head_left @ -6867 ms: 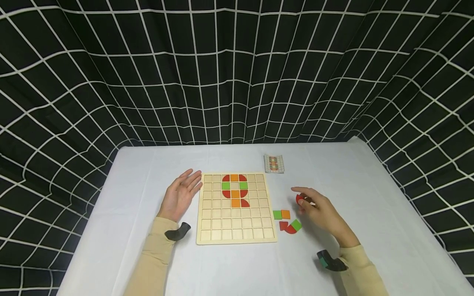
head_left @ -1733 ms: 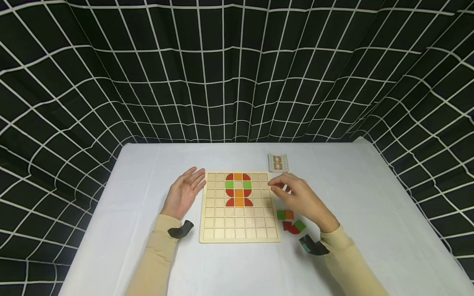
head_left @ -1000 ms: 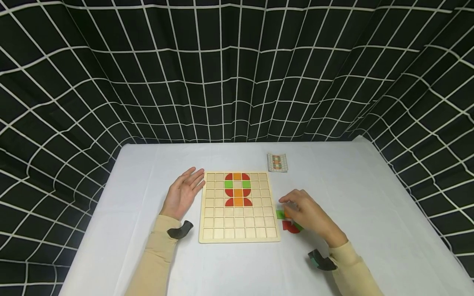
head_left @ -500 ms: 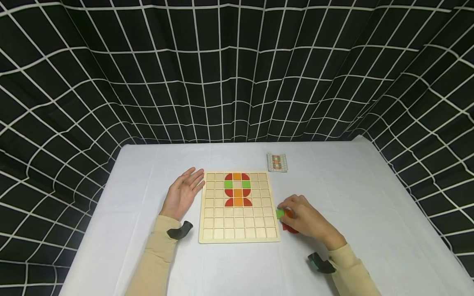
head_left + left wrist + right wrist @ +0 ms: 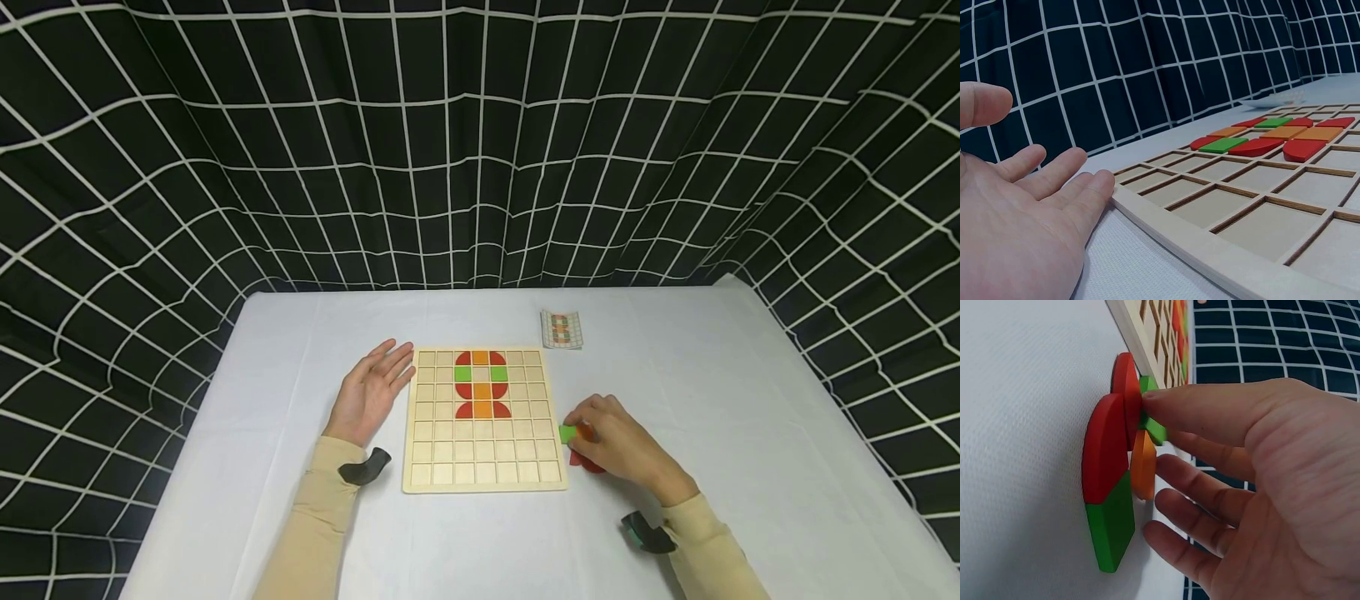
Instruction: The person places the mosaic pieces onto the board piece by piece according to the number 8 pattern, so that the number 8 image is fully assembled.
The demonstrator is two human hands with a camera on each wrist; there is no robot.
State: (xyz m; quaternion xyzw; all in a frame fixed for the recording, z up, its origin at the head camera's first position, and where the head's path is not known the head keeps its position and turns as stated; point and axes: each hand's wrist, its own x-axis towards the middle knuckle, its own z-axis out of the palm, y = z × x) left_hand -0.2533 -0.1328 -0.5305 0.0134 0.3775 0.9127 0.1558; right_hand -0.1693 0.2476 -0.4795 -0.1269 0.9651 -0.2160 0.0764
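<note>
My right hand (image 5: 618, 442) is at the wooden grid board's right edge, thumb and index finger pinching a green square tile (image 5: 567, 434). In the right wrist view, that green tile (image 5: 1154, 415) shows behind the thumb tip. Close by lie an orange square tile (image 5: 1143, 465), a red tile (image 5: 1124, 387), a red quarter-round tile (image 5: 1107, 447) and another green square tile (image 5: 1111, 519). My left hand (image 5: 365, 400) lies palm up, fingers extended against the left edge of the board (image 5: 444, 452). Red, orange and green tiles (image 5: 482, 392) fill several cells at the board's top middle.
A small stack of pattern cards (image 5: 562, 331) lies beyond the board's top right corner. White cloth covers the table (image 5: 480, 550). A black curtain with white grid lines (image 5: 480, 142) hangs behind and at both sides.
A red quarter-round tile now sits left of the orange one in the fourth row. My right hand has since returned from the board and taken hold of the green tile. My left hand stays put.
</note>
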